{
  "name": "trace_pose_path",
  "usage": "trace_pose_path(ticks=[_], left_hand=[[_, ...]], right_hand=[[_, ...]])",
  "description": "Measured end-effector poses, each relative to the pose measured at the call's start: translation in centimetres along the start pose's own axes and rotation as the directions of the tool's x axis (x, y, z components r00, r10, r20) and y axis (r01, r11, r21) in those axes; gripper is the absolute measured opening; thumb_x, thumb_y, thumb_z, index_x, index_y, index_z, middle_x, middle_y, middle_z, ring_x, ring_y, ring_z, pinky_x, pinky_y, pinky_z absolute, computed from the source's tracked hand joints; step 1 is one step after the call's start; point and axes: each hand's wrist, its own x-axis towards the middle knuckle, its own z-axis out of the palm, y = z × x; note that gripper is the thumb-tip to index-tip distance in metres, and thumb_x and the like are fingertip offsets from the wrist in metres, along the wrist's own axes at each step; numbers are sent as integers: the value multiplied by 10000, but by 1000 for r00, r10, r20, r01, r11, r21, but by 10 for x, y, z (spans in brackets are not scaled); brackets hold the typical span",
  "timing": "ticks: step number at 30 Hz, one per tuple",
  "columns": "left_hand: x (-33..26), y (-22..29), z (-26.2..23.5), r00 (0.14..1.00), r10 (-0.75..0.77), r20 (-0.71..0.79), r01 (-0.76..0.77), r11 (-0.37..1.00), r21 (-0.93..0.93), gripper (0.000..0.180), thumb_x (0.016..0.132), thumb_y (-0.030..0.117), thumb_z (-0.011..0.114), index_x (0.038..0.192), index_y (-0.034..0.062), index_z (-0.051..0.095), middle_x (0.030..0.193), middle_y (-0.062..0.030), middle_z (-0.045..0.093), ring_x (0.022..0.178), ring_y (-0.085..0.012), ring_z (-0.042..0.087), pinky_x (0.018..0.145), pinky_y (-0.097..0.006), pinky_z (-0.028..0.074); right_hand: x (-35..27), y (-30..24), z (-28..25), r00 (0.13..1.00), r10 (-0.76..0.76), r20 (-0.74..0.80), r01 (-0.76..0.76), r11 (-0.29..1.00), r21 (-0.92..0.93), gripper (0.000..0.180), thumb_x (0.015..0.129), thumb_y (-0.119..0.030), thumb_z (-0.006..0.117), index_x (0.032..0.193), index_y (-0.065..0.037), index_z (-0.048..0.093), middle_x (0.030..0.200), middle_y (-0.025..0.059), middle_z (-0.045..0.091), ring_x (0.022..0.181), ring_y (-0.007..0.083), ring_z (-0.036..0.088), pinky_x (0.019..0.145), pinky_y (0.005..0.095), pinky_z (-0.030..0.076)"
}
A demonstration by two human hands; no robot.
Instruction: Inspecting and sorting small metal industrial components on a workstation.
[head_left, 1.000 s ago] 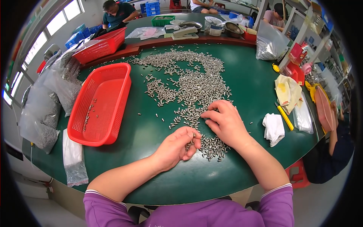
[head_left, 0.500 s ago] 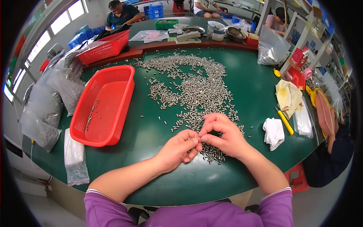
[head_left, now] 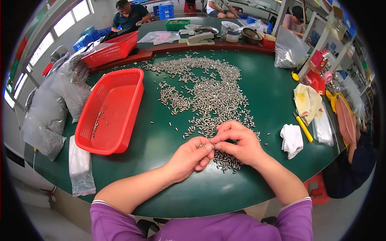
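Left hand (head_left: 189,156) and right hand (head_left: 237,143) are meeting fingertip to fingertip, pinching small metal pins (head_left: 202,146) between them; the pin pile (head_left: 209,94) is lying just beyond.

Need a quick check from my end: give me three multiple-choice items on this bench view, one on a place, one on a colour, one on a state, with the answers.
1. Where does the red basket lie relative to the pile of small metal pins?
A. to its left
B. to its right
C. on top of it

2. What colour is the table top?
A. white
B. green
C. brown

3. How are the left hand and right hand placed?
A. wide apart
B. both inside the basket
C. fingertips meeting over the near edge of the pile

Answers:
1 A, the basket sits left of the pins.
2 B, green shows all around the pins.
3 C, the fingers pinch together where they meet; what they grip is too small to tell.
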Motion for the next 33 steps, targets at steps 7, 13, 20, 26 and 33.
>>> trace_pose_path(ticks=[7, 13, 20, 26, 33], left_hand=[[-1, 3, -1, 1000, -2, 23, 3, 1000, -28, 134, 972, 171, 517, 1055, 74, 477, 832, -19, 562, 605, -70, 455, 482, -201, 334], [-2, 2, 0, 1000, -2, 31, 2, 1000, -5, 145, 968, 159, 523, 1075, 78, 467, 851, -25, 558, 607, -66, 449, 484, -200, 327], [-2, 1, 1, 999, 1, 33, -2, 999, 43, 120, 976, 153, 512, 1064, 79, 481, 862, -37, 553, 599, -59, 427, 484, -197, 332], [-2, 0, 2, 999, 26, 22, -27, 999, 39, 113, 995, 172, 471, 1049, 81, 510, 865, -45, 541, 592, -76, 395, 492, -202, 326], [-2, 4, 0, 1000, 7, 23, -6, 999, -33, 185, 997, 197, 426, 1060, 53, 524, 872, -67, 544, 602, -114, 413, 503, -229, 340]], right_hand=[[1, -1, 1, 999, 33, 41, -35, 999, 36, 181, 784, -30, 712, 957, -82, 722, 967, 41, 584, 988, 167, 567, 854, 299, 465], [2, 0, 1, 995, -69, 65, 72, 996, -53, 181, 810, -27, 678, 980, -80, 712, 972, 45, 579, 976, 180, 569, 842, 304, 467], [4, -6, -2, 987, -159, 30, 162, 976, -148, 211, 832, -25, 631, 1024, -85, 693, 981, 52, 579, 962, 207, 565, 827, 328, 466], [8, 6, -12, 981, -127, -144, 69, 933, -352, 196, 820, -30, 630, 994, -99, 687, 979, 58, 583, 937, 220, 568, 810, 322, 467], [8, 10, -8, 980, -198, 9, 163, 784, -599, 213, 735, -62, 704, 931, -143, 682, 1040, 44, 559, 1078, 274, 528, 898, 402, 433]])
